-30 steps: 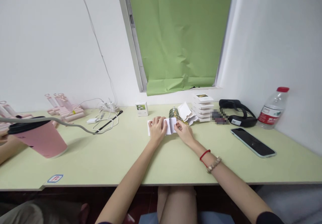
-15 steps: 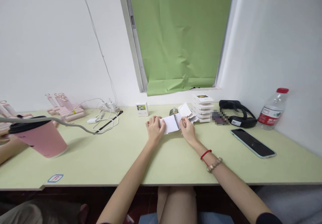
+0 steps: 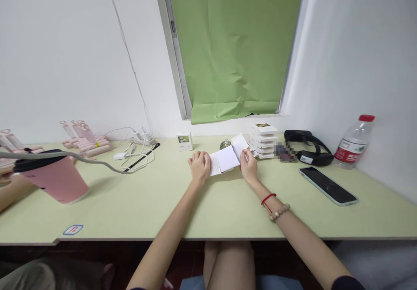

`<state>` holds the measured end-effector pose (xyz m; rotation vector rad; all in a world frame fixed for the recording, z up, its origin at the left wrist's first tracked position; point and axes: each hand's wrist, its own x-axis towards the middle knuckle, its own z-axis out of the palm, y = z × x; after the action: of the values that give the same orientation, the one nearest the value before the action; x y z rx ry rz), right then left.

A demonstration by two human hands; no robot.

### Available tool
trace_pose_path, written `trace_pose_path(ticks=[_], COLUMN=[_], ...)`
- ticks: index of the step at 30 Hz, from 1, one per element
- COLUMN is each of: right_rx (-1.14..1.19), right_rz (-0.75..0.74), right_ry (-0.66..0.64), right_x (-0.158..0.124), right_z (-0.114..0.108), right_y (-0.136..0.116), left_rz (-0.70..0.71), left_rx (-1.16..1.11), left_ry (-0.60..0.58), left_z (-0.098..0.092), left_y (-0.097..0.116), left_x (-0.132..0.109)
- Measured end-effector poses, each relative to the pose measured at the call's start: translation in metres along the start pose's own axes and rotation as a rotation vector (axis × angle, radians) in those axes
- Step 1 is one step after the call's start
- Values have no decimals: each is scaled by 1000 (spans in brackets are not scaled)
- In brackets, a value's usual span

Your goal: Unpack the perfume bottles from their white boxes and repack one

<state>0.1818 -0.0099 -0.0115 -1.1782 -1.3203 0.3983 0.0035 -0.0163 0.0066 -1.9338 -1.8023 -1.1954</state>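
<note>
A small white paper booklet (image 3: 228,159) lies open between my hands, low over the table, with faint lines of print on its left part. My left hand (image 3: 199,167) is closed on its left edge, fingers together. At the right edge my right hand (image 3: 248,165) pinches a page or flap between thumb and fingers. Just behind the booklet sits a small shiny metal object (image 3: 225,143), partly hidden. Loose white papers (image 3: 240,142) lie behind my right hand, beside a stack of flat white boxes (image 3: 263,141).
One small white box (image 3: 184,141) stands at the back. On the right are a phone (image 3: 328,186), a black headset (image 3: 314,157) and a water bottle (image 3: 353,144). To the left are a pink cup (image 3: 57,179), tangled white cables (image 3: 140,156), pink stands (image 3: 85,138) and another person's arm (image 3: 16,191).
My right hand has moved slightly right, and the booklet is spread wider, showing printed lines on its left part. My left hand has stayed nearly in place.
</note>
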Motion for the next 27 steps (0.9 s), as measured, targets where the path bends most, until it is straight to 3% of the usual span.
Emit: trace_pose_path(ticks=[4, 9, 12, 22, 27], right_rx=[25, 103, 124, 220, 291], right_rz=[13, 76, 86, 125, 163], right_ry=[8, -113, -121, -50, 156], right_x=[5, 7, 7, 12, 17], right_z=[0, -1, -1, 2, -3], right_y=[6, 8, 8, 13, 14], left_rz=[-13, -47, -78, -190, -368], left_rx=[15, -5, -1, -85, -185], left_ry=[-9, 11, 27, 44, 72], left_z=[1, -1, -2, -3, -2], left_y=[-4, -7, -9, -21, -31], left_x=[1, 2, 3, 5, 6])
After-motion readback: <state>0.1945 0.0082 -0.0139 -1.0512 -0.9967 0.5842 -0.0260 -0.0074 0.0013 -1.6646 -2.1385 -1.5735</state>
